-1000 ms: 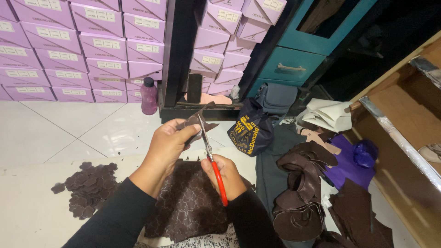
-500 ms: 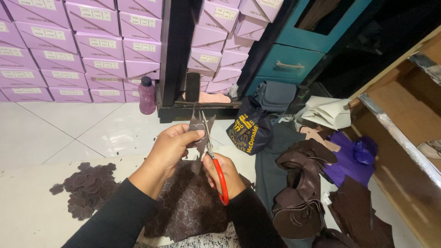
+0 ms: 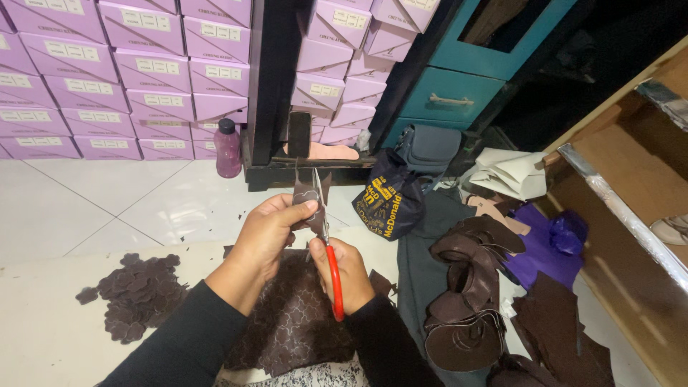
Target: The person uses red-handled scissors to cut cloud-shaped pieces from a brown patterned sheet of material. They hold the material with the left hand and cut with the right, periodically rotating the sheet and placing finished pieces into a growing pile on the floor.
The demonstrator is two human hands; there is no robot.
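Snipping away: right hand (image 3: 349, 274) clenched round the red-handled scissors (image 3: 328, 251), blades up w/ tips into a small dark brown leather piece (image 3: 308, 195). Left hand (image 3: 266, 233) pinches that piece by its lower edge, thumb on top, holding it raised above the big brown leather sheet (image 3: 294, 322). Sheet lies on the floor under both wrists, its edges ragged w/ cut notches. Left of the sheet, well apart: pile of cut brown shapes (image 3: 136, 294) on pale floor, w/ bare tile beyond it. Right of the sheet, tighter: grey cloth, then stacked curved leather parts (image 3: 466, 294), just beside. Beyond the sheet, purple bottle (image 3: 228, 147) near rows of lilac boxes (image 3: 107, 79), dark bag (image 3: 390, 201) near the black frame's base.
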